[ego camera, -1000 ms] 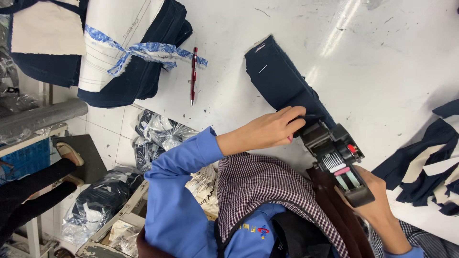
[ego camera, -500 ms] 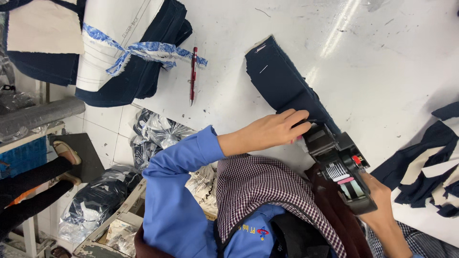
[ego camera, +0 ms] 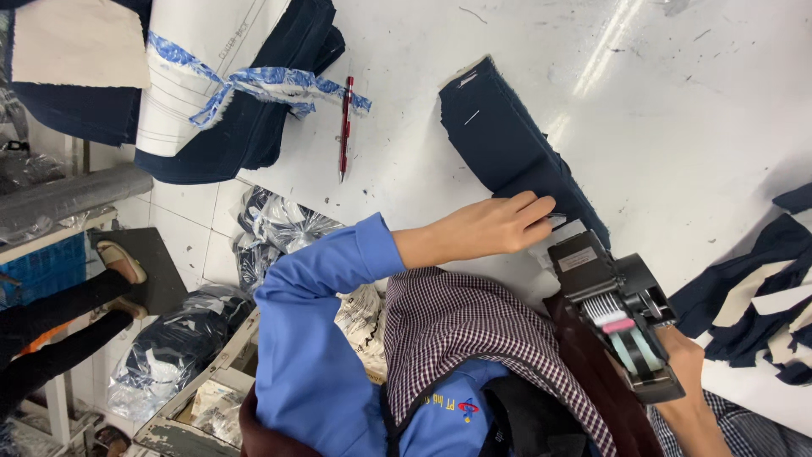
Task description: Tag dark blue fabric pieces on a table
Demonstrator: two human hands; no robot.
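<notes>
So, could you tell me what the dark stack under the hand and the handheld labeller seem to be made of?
The navy stack looks like matte woven cloth: soft layered edges, slightly frayed. The labeller appears to be hard black plastic with a slight sheen and moulded ridges.

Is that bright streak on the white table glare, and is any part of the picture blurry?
Head view: yes, a glare streak of overhead light crosses the white table; the left hand and navy fabric stack look sharp; the black label gun near the lower edge is slightly soft.
</notes>
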